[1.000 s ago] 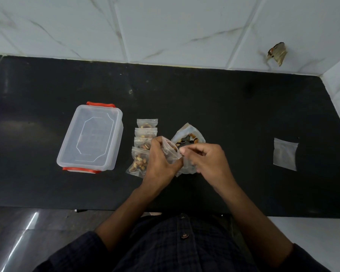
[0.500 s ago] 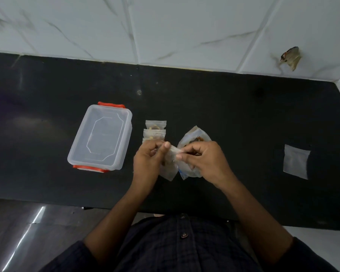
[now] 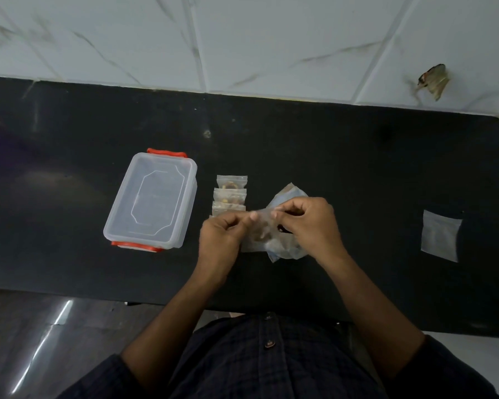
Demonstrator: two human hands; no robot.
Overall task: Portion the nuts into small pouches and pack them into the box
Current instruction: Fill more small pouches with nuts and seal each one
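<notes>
On the black surface [image 3: 329,145] we see the closed box [image 3: 152,201]. Right of the box lies a row of filled pouches [image 3: 231,192]. Further right our left hand [image 3: 224,236] and right hand [image 3: 308,223] pinch one small pouch [image 3: 261,231] by its top edge, above the big bag [image 3: 283,249]. Far right of the box lies an empty pouch [image 3: 440,235].
</notes>
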